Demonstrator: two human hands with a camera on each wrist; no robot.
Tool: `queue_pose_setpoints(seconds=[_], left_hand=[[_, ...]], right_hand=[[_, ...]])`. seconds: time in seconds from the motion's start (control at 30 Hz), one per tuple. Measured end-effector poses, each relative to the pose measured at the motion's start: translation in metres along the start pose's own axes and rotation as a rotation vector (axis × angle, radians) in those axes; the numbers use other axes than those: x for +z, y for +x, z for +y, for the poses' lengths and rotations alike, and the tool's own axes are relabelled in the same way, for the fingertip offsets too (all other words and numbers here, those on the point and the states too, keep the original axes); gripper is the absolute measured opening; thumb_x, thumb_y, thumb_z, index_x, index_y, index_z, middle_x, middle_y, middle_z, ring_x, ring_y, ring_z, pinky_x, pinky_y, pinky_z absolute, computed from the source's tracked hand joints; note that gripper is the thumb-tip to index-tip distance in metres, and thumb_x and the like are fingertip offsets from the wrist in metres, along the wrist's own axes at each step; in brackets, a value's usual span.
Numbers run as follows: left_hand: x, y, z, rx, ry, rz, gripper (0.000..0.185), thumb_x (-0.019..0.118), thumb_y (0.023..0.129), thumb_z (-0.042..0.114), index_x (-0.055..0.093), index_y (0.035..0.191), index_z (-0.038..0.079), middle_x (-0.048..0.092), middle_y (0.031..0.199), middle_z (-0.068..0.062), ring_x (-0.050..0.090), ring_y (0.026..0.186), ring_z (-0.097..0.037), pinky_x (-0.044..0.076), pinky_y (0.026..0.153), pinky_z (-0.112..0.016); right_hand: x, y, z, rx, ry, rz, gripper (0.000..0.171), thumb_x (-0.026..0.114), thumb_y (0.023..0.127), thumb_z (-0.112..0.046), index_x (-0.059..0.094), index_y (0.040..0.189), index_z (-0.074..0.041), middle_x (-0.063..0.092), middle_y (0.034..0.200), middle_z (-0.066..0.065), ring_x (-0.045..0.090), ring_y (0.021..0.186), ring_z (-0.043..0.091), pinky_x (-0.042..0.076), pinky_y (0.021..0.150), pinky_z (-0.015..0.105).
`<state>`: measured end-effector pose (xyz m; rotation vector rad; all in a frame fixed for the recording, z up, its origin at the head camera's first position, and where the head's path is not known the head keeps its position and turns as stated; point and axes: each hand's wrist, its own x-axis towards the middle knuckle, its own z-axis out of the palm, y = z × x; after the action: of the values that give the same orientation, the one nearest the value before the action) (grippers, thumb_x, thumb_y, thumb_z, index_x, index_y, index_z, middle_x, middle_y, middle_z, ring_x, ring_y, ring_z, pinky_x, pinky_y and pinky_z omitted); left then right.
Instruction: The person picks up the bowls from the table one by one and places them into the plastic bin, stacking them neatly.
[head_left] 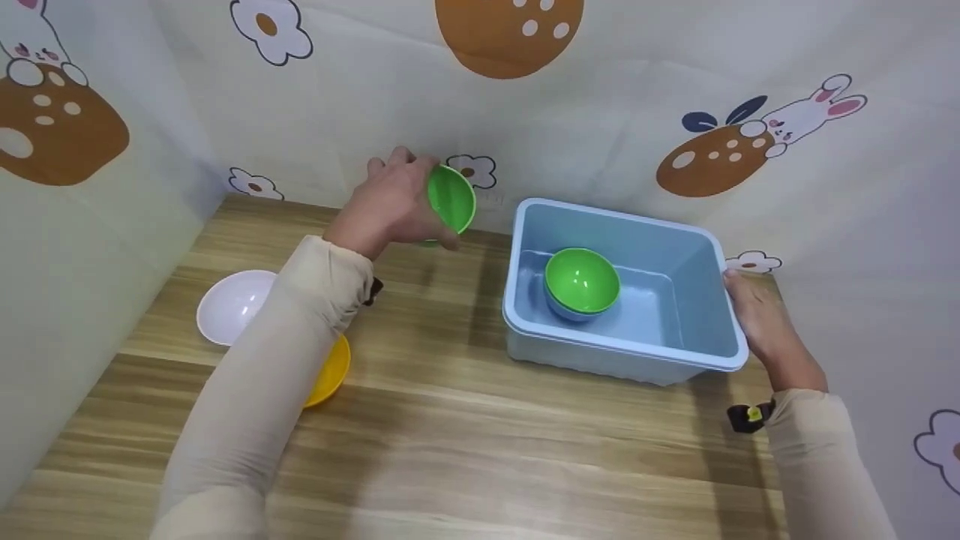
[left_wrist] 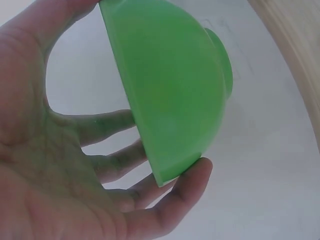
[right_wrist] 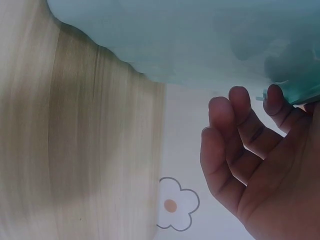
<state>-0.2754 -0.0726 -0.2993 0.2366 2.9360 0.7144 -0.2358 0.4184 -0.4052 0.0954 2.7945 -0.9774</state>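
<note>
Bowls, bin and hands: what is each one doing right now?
Green bowl: tilted, held in the air by left hand.
Bin: on the table, right hand touching its side.
Stacked bowls: upright in bin.
White bowl: upright on table.
Yellow bowl: partly hidden by sleeve.

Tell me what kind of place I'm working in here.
Probably a small staged tabletop booth, not a real kitchen: a wood-grain table walled by a cartoon rabbit-and-flower cloth backdrop, with plastic bowls and a blue tub. The left hand holds a green bowl.

Head view looks down over the table [head_left: 480,435]; 2 wrist views sit close, the right sharing its wood
</note>
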Motion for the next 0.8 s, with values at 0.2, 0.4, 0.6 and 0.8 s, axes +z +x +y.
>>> queue_pose_setpoints(seconds=[0.2, 0.4, 0.6, 0.8], left_hand=[[-0.003, 0.0, 0.012, 0.022, 0.008, -0.015, 0.102, 0.09, 0.066, 0.041, 0.043, 0.152, 0.011, 0.044, 0.144, -0.016, 0.039, 0.13, -0.038, 0.054, 0.098, -0.054], [-0.007, 0.001, 0.024, 0.047, 0.014, -0.018, 0.101, 0.089, 0.066, 0.044, 0.044, 0.15, 0.01, 0.045, 0.143, -0.015, 0.039, 0.131, -0.036, 0.054, 0.098, -0.051], [-0.01, 0.003, 0.036, 0.079, 0.025, -0.008, 0.099, 0.087, 0.067, 0.043, 0.045, 0.15, 0.01, 0.047, 0.143, -0.014, 0.04, 0.131, -0.035, 0.053, 0.099, -0.049], [-0.011, 0.005, 0.046, 0.122, 0.049, -0.004, 0.097, 0.086, 0.067, 0.046, 0.047, 0.148, 0.011, 0.048, 0.143, -0.013, 0.043, 0.129, -0.035, 0.051, 0.101, -0.047]], right_hand=[[0.0, 0.001, 0.0, 0.014, 0.007, -0.013, 0.085, 0.003, 0.104, -0.063, 0.043, 0.148, -0.001, 0.054, 0.137, 0.032, 0.052, 0.125, 0.047, 0.041, 0.098, 0.06], [0.0, -0.001, 0.001, 0.034, 0.012, -0.011, 0.086, 0.004, 0.104, -0.064, 0.041, 0.15, -0.001, 0.051, 0.14, 0.033, 0.048, 0.128, 0.05, 0.038, 0.101, 0.066], [-0.001, -0.001, 0.002, 0.022, 0.02, -0.001, 0.085, 0.005, 0.105, -0.062, 0.043, 0.149, 0.0, 0.056, 0.136, 0.033, 0.055, 0.122, 0.048, 0.045, 0.092, 0.049], [-0.002, 0.0, 0.001, 0.015, 0.009, -0.003, 0.085, 0.003, 0.105, -0.061, 0.042, 0.15, 0.0, 0.056, 0.135, 0.033, 0.056, 0.12, 0.047, 0.045, 0.089, 0.042]])
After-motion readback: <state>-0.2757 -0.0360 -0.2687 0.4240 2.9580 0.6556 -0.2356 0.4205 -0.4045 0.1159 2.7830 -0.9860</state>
